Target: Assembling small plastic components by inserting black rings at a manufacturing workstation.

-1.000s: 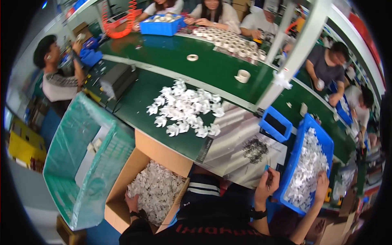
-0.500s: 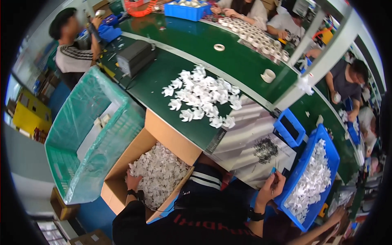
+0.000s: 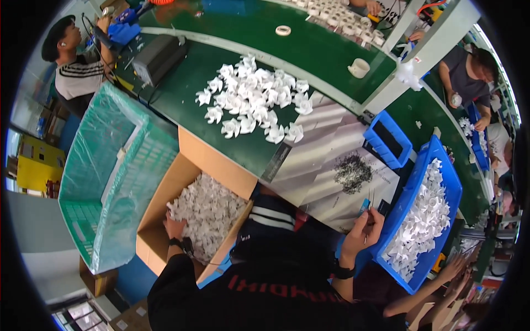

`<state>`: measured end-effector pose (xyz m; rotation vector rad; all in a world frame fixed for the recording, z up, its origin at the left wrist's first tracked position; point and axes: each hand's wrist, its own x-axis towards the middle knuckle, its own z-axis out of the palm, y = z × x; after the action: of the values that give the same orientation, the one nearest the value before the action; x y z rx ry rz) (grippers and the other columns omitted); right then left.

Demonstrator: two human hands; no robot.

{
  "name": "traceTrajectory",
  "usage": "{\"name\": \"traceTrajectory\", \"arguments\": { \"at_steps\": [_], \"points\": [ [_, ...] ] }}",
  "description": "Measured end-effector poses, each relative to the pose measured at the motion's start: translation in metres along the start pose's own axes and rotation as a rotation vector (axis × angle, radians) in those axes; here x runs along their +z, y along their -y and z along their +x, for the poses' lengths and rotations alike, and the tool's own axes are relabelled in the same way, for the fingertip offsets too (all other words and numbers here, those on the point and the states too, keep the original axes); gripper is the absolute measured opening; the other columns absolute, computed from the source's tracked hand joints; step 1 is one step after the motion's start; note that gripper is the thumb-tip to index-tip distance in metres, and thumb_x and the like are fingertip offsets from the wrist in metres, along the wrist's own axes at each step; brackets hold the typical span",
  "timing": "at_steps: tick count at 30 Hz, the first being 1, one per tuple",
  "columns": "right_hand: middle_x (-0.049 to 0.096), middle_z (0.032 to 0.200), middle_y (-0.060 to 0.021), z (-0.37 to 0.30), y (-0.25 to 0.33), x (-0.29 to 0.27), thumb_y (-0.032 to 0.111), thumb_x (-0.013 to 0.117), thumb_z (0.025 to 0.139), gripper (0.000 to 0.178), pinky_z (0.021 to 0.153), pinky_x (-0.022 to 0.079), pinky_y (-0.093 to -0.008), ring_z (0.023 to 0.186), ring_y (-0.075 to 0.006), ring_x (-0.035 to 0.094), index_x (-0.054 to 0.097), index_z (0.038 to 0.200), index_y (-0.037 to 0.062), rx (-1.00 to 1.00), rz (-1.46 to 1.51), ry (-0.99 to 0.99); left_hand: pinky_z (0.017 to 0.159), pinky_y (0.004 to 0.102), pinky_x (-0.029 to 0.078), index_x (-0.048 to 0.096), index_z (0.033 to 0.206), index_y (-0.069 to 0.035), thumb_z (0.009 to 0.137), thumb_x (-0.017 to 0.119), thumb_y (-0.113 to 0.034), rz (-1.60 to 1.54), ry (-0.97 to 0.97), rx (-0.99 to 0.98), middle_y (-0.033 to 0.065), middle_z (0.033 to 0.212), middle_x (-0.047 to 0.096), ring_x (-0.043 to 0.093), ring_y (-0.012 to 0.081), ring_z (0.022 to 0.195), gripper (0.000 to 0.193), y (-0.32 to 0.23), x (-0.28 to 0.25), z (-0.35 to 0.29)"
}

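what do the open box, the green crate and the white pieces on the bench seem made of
Open box: cardboard, by its matte brown surface and folded flap.
Green crate: probably moulded plastic, from its slotted walls; wrinkled, shiny see-through film lies over it.
White pieces: perhaps smooth moulded plastic, given their thin, alike curved blades, though the exact material stays unclear.

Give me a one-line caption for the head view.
Left hand in a cardboard box of white pieces, right hand holding a slim tweezer-like tool beside a filled blue bin.
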<state>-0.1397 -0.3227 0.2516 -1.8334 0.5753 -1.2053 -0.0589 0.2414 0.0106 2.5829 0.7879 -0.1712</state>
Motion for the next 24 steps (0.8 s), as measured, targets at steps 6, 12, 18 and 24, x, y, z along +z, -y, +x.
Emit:
{"name": "traceTrajectory", "arguments": {
  "at_steps": [6, 12, 18, 24],
  "points": [
    [0.054, 0.088, -0.0048, -0.001, -0.007, -0.005, 0.002, 0.054, 0.09, 0.017, 0.058, 0.04, -0.0198, 0.067, -0.0075, 0.047, 0.057, 0.106, -0.0037, 0.028, -0.008, 0.025, 0.094, 0.0477, 0.044, 0.041, 0.135, -0.012, 0.061, 0.076, -0.028, 0.08, -0.075, 0.126, 0.0252, 0.118, 0.05, 0.049, 0.0434, 0.111, 0.084, -0.006, -0.067, -0.002],
    [0.051, 0.089, -0.0065, -0.001, -0.001, -0.007, -0.001, 0.054, 0.087, 0.017, 0.065, 0.04, -0.0226, 0.072, -0.0119, 0.05, 0.057, 0.103, -0.0062, 0.102, 0.019, 0.047, 0.091, 0.0418, 0.045, 0.05, 0.128, -0.008, 0.063, 0.075, -0.015, -0.071, -0.308, 0.573, 0.0147, 0.115, 0.056, 0.054, 0.0339, 0.106, 0.07, -0.175, -0.189, -0.041],
    [0.055, 0.092, -0.0052, -0.001, -0.007, -0.009, 0.002, 0.054, 0.09, 0.017, 0.058, 0.041, -0.0195, 0.068, -0.0078, 0.049, 0.056, 0.106, -0.004, 0.038, 0.042, 0.016, 0.085, 0.0389, 0.049, 0.054, 0.123, -0.016, 0.06, 0.079, -0.008, -0.21, -0.151, 1.22, 0.0127, 0.111, 0.052, 0.056, 0.0332, 0.1, 0.067, -0.413, -0.2, -0.085],
    [0.053, 0.093, -0.0045, -0.004, -0.006, -0.008, 0.0, 0.054, 0.089, 0.016, 0.058, 0.041, -0.0198, 0.071, -0.0082, 0.048, 0.057, 0.105, -0.0048, 0.05, 0.031, -0.016, 0.084, 0.0461, 0.048, 0.055, 0.119, -0.025, 0.059, 0.08, -0.011, 0.068, 0.073, 1.403, 0.0128, 0.121, 0.047, 0.05, 0.0358, 0.11, 0.066, -0.525, -0.136, -0.098]
  ]
}}
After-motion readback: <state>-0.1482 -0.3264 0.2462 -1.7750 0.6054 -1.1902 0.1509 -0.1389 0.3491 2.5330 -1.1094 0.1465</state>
